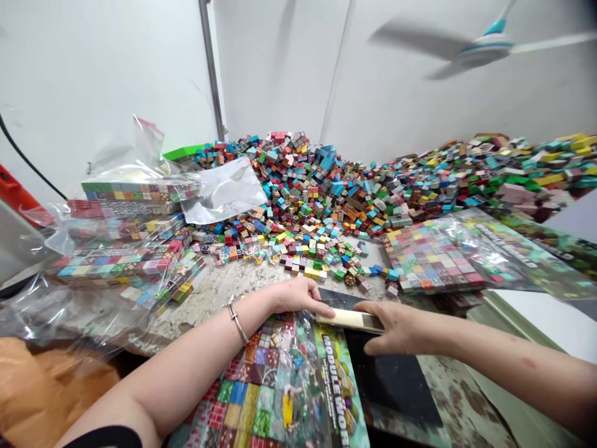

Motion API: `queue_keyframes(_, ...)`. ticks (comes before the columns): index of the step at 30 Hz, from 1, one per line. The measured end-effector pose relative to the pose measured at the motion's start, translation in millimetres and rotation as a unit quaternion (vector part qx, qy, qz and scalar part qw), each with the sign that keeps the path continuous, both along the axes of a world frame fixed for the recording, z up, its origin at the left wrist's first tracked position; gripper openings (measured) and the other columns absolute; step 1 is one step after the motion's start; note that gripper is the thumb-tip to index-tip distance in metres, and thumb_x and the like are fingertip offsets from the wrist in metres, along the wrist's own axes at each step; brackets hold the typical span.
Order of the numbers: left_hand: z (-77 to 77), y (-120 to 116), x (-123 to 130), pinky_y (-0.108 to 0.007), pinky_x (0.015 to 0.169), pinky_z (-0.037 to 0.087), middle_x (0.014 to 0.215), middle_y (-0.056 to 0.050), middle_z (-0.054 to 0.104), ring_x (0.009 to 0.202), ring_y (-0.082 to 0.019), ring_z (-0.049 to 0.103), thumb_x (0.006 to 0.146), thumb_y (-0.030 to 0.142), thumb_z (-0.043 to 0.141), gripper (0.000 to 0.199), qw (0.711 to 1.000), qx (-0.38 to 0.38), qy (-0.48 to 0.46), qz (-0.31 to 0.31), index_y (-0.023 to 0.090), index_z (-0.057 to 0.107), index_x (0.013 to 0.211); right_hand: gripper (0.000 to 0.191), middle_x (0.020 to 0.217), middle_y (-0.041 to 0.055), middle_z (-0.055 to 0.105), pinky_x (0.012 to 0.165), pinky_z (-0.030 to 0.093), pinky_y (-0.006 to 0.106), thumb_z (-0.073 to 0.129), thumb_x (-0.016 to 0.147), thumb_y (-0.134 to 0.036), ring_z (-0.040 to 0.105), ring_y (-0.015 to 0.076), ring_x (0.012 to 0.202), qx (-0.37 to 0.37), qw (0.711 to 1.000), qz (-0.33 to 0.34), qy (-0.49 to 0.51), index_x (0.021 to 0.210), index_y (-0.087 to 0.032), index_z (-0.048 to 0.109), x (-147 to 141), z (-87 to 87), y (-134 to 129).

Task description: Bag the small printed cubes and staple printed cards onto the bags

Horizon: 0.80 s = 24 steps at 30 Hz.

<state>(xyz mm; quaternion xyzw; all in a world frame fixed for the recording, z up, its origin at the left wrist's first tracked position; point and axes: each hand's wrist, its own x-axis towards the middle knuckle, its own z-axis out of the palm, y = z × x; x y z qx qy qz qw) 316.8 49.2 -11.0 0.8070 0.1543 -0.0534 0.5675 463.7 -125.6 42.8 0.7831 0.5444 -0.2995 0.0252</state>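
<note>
A cream-coloured flat bar (349, 318) lies crosswise over the top of a clear plastic bag (280, 373). My left hand (296, 295) has its fingers curled, with one digit along the bar's left end. Around the bar's dark right end, my right hand (389, 326) is closed between thumb and fingers. Inside the bag are rows of patterned, coloured blocks and a printed card (336, 386) reading "MODULE WOR…". Under the bar and to the bag's right is a black mat (392, 386). The undersides of my fingers are hidden.
Loose coloured blocks (303, 186) are heaped along the wall. Filled bags (121, 261) are stacked at the left, and another bagged set (433, 255) lies at the right. An orange-brown wrapping (46, 392) is at lower left. A fan (485, 50) hangs at upper right.
</note>
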Motion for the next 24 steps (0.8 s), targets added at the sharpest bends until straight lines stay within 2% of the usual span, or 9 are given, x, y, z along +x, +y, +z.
queue_keyframes(4,0.4,0,0,-0.021,0.046,0.024,0.057,0.007,0.044,0.052,-0.008,0.034,0.045,0.056,0.075,0.05,1.0,-0.002,-0.003,0.005,0.017,0.051,0.065,0.043,0.076,-0.0008,0.063,0.054,0.038,0.024,0.066,0.055,-0.031,0.058,0.0182,0.069,-0.04,0.999,0.016,0.018,0.096,-0.021,0.06,3,1.2,8)
queue_keyframes(11,1.4,0,-3,-0.021,0.047,0.022,0.058,0.007,0.044,0.052,-0.008,0.034,0.043,0.052,0.078,0.049,1.0,-0.022,-0.008,0.007,0.018,0.05,0.066,0.027,0.064,-0.0005,0.061,0.046,0.034,0.023,0.063,0.053,-0.032,0.055,0.016,0.057,-0.076,0.996,0.026,-0.049,0.076,-0.019,0.06,-2,0.2,18)
queue_keyframes(19,-4.0,2,-1,-0.02,0.048,0.022,0.06,0.007,0.045,0.053,-0.007,0.035,0.042,0.049,0.079,0.05,0.998,-0.054,-0.01,0.014,0.017,0.051,0.067,0.023,0.064,0.0019,0.063,0.044,0.033,0.024,0.057,0.058,-0.033,0.055,0.0159,0.054,-0.084,0.991,0.053,-0.09,0.075,-0.019,0.06,-5,-1.2,21)
queue_keyframes(24,-4.7,2,-1,-0.02,0.047,0.022,0.06,0.007,0.044,0.053,-0.007,0.035,0.043,0.046,0.08,0.048,0.998,-0.065,-0.008,0.007,0.018,0.05,0.068,0.02,0.067,0.0065,0.065,0.047,0.033,0.026,0.054,0.059,-0.028,0.058,0.0203,0.057,-0.069,0.986,0.072,-0.136,0.075,-0.019,0.061,-7,-5.6,20)
